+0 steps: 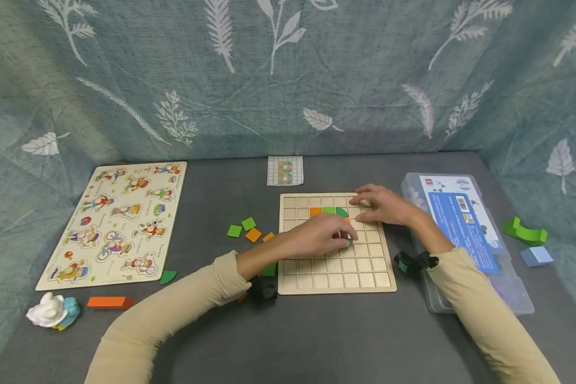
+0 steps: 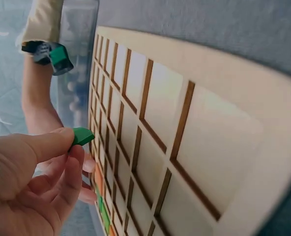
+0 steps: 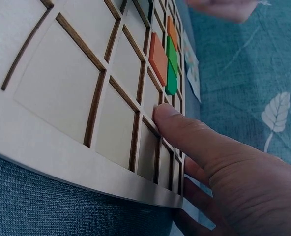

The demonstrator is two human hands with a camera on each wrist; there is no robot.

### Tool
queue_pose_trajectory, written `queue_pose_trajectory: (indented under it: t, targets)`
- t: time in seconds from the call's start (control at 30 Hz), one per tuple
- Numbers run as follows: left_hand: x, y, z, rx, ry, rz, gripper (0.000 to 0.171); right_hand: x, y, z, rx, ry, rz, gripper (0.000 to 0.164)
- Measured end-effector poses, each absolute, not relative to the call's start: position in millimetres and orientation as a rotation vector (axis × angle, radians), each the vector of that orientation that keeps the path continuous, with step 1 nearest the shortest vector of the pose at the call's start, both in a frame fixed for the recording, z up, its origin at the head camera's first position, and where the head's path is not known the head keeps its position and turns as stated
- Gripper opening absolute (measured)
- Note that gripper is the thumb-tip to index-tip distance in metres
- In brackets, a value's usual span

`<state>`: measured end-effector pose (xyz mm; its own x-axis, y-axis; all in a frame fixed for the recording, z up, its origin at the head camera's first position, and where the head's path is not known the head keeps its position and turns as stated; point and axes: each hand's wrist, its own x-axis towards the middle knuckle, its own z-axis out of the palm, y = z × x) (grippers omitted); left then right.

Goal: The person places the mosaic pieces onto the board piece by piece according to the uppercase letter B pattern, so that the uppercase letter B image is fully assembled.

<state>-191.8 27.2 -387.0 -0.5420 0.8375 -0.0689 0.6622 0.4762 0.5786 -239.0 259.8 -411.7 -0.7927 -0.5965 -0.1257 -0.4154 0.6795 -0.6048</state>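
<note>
A wooden grid board (image 1: pixel 336 288) lies on the table beneath both hands. My left hand (image 1: pixel 317 236) is over the board's middle, pinching a dark green round-edged tile (image 2: pixel 81 136) between thumb and fingers, just above the cells. My right hand (image 1: pixel 385 206) rests at the board's upper right, its thumb (image 3: pixel 171 115) touching the grid and its other fingers partly hidden behind. Along an upper row sit an orange tile (image 1: pixel 315 212), a light green tile (image 1: pixel 328 210) and a dark green rounded tile (image 1: pixel 342 212). Another orange tile (image 3: pixel 158 59) lies in the row below.
Loose green tiles (image 1: pixel 234 231) and orange tiles (image 1: pixel 253 235) lie left of the board, partly under the left arm. A pattern card (image 1: pixel 285 180) is behind it. A plastic box (image 1: pixel 461 224) stands right; a picture puzzle (image 1: pixel 139 213), an orange block (image 1: pixel 109 303) and a figurine (image 1: pixel 53 311) lie left.
</note>
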Motion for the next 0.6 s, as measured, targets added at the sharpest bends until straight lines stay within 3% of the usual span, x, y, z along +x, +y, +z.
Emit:
queue_pose_trajectory:
  t: [0.6]
  targets:
    - [-202.4, 35.6, -397.8, 1.372, 2.521, 0.584, 0.018, -238.7, 258.9, -410.5, -0.803, 2.586, -0.81, 0.043]
